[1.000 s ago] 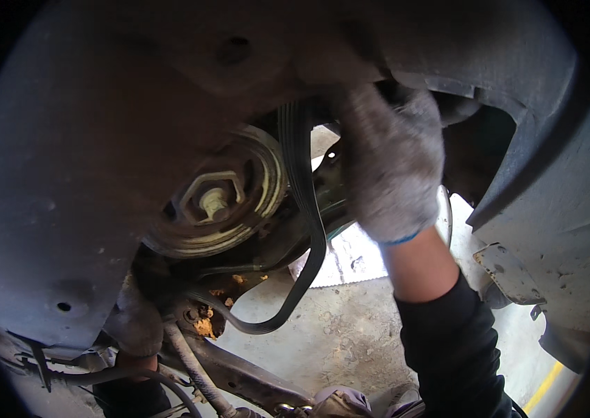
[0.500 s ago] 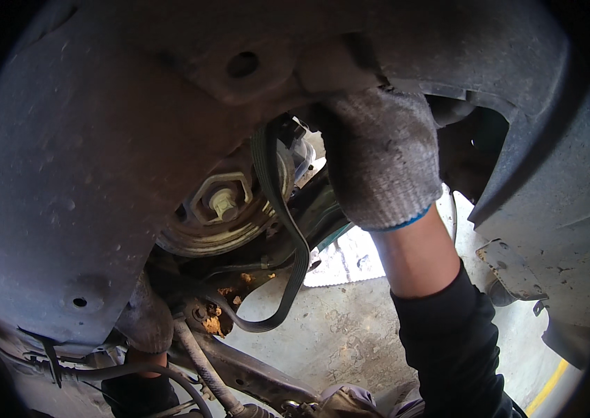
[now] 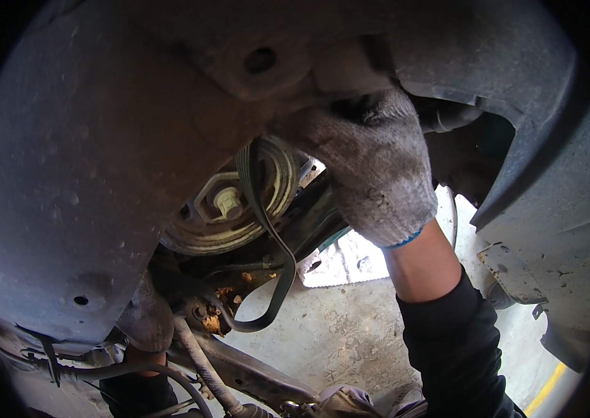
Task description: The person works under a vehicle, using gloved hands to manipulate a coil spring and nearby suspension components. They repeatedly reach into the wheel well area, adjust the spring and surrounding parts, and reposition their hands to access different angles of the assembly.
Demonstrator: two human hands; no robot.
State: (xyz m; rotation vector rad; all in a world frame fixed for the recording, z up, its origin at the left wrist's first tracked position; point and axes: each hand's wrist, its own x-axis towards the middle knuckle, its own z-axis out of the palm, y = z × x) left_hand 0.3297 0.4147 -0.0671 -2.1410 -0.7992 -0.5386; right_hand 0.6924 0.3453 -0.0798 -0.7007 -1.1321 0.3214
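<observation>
A black ribbed drive belt (image 3: 282, 261) hangs in a loose loop beside a round, worn crankshaft pulley (image 3: 277, 182) with a hex bolt (image 3: 228, 201) at its centre. My right hand (image 3: 378, 164), in a dirty grey knit glove, reaches up from the lower right. Its bent fingers close at the belt's upper end, under the edge of a dark panel; the fingertips are in shadow. My left hand (image 3: 147, 322), gloved too, reaches up behind the panel at the lower left, near the belt's lower end. The panel hides its fingers.
The large dark panel (image 3: 93, 181) covers the left and top. Below run a metal rod (image 3: 201, 359), a dark suspension arm (image 3: 253, 373) and a curved hose (image 3: 169, 373). A rusty bracket (image 3: 212, 322) sits by the belt's lower bend. Pale floor (image 3: 340, 327) shows beneath, and a plastic liner (image 3: 553, 209) stands at right.
My right hand has moved left and bent over at the wrist. The belt's upper run has shifted left with it, baring more of the pulley. My left hand stays put.
</observation>
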